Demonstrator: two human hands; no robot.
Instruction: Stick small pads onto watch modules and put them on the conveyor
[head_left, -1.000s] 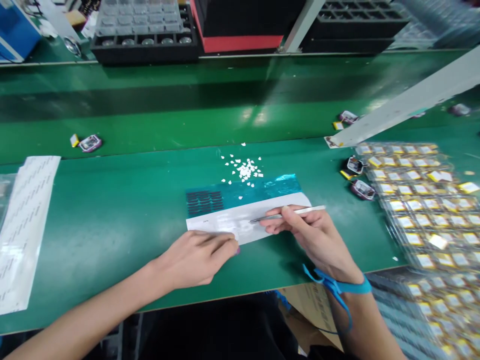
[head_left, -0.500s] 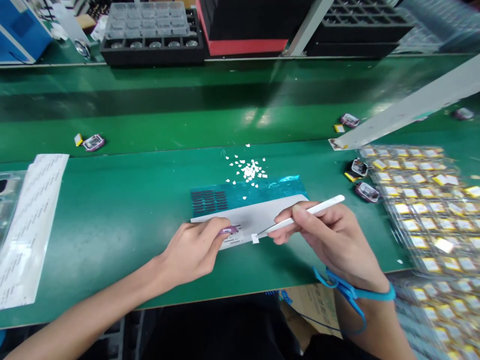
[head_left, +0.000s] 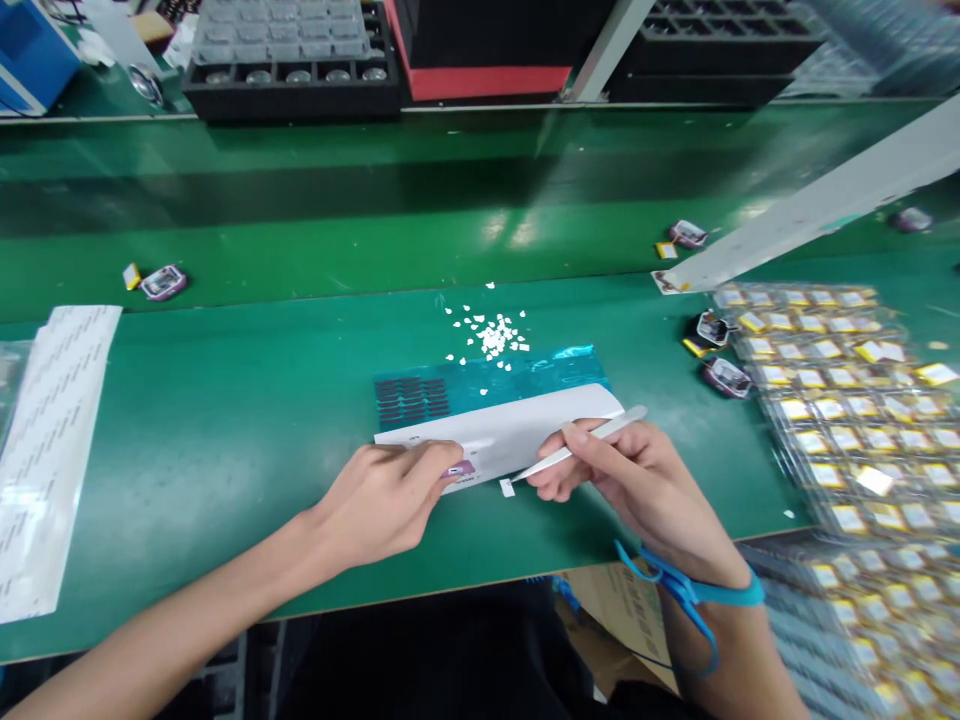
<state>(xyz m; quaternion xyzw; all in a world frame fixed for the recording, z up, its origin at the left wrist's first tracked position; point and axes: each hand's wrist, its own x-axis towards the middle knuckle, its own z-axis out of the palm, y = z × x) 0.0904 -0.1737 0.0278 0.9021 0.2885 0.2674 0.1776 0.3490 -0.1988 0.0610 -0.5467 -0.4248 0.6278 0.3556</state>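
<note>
Between the fingers of my left hand (head_left: 390,500) is a small purple plastic housing (head_left: 460,468), mostly covered by the hand. It is over the front edge of a white label sheet (head_left: 525,430). My right hand (head_left: 622,465) grips white tweezers (head_left: 585,445) like a pen. At their tip is a small white sticker (head_left: 507,487), just in front of the sheet's edge. Behind the sheet lies a blue film (head_left: 517,378) with rows of dark strips (head_left: 411,400). Small white paper bits (head_left: 495,338) are scattered beyond it.
Clear trays of yellow-edged battery cells (head_left: 840,400) fill the right side. Opened device housings (head_left: 725,377) lie beside them, with another housing (head_left: 163,283) at the far left. A slanted white post (head_left: 810,200) crosses the right. Printed backing sheets (head_left: 60,450) lie left; black trays (head_left: 292,95) stand behind.
The right hand has moved slightly left, and the tweezers have tilted lower. The sticker stays at their tip. The left hand still holds the purple housing. The whole view has shifted a little.
</note>
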